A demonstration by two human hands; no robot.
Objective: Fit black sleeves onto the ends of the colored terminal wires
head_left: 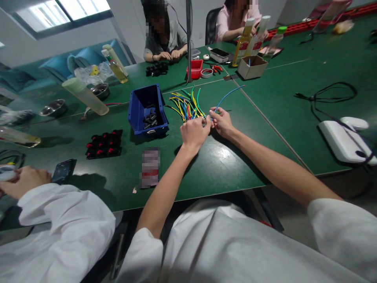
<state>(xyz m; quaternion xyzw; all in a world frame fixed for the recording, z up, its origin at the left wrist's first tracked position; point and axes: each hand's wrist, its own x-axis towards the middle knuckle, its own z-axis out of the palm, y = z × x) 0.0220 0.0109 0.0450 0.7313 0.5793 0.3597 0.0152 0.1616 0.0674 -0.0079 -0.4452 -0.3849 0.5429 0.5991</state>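
A long blue wire (229, 95) rises in a curve from the fingers of my right hand (223, 123), which pinches it near its lower end. Right against those fingers, my left hand (194, 133) is closed in a pinch; whatever lies between its fingertips is hidden. Just behind my left hand, a loose bundle of yellow, green, blue and red wires (188, 103) lies on the green table (229, 157). To its left stands a blue plastic bin (136, 112) with small black tubular pieces (150, 119) inside.
Left of the bin's front sits a black tray with red parts (103, 145). A phone-like flat item (150, 168) lies by my left forearm. A white device (343, 141) with a black cable rests at right. A neighbour's hand (28, 181) is at left; two people sit opposite.
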